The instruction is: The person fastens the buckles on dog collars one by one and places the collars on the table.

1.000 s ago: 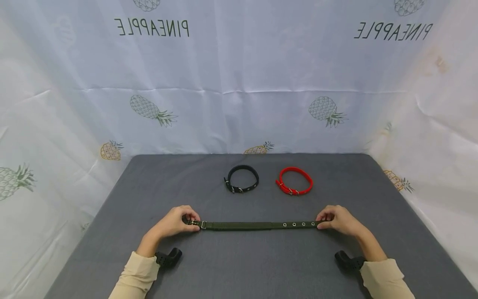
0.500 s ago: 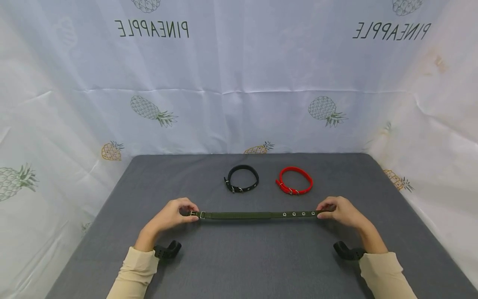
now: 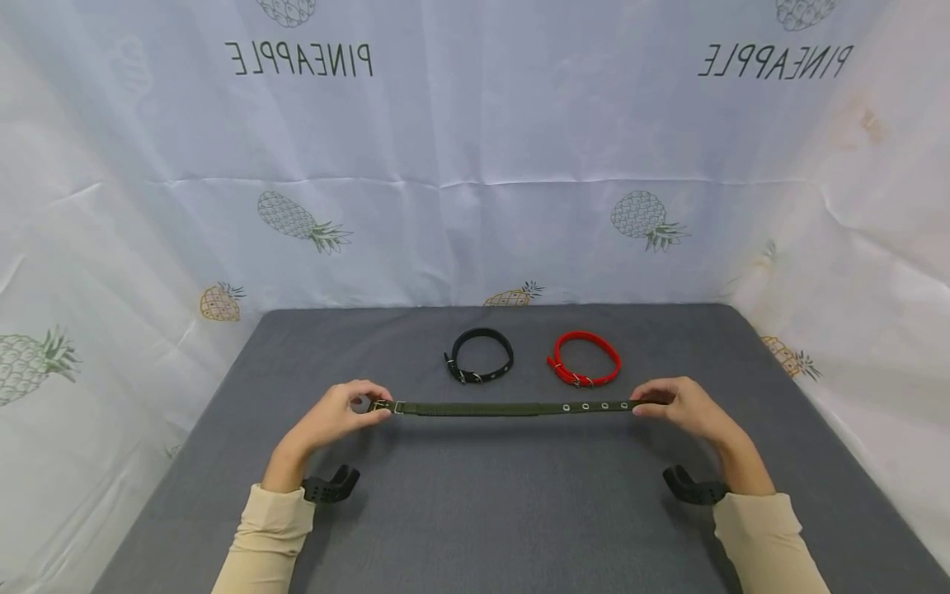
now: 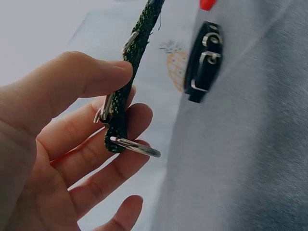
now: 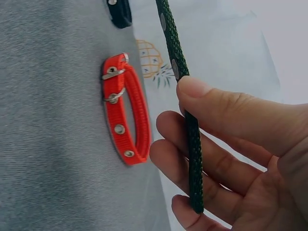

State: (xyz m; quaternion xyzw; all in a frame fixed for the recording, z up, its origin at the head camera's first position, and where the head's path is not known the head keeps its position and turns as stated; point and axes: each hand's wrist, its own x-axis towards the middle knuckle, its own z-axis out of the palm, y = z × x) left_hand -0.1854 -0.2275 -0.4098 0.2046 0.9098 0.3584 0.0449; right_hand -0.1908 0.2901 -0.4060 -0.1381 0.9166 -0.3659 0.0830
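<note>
A dark green collar [image 3: 478, 409] is stretched out straight between both hands, raised off the table. My left hand [image 3: 334, 417] pinches its buckle end between thumb and fingers. The left wrist view shows the metal buckle [image 4: 103, 111] and a D-ring [image 4: 135, 146] at that end. My right hand [image 3: 686, 406] pinches the end with the eyelets, and the strap's tip [image 5: 195, 187] lies along the fingers in the right wrist view. Beyond the strap, a black collar [image 3: 482, 377] and a red collar [image 3: 609, 379] rest on the table, each buckled into a loop.
The grey table [image 3: 490, 511] has its far edge against a white curtain [image 3: 460, 247] printed with pineapples. More of that cloth hangs at both sides. A black wrist mount [image 3: 331, 485] sits on the left forearm and another wrist mount [image 3: 693, 487] on the right.
Both hands have lifted the green collar off the table and moved it away from the person, toward the two looped collars. The black and red collars have stayed in place.
</note>
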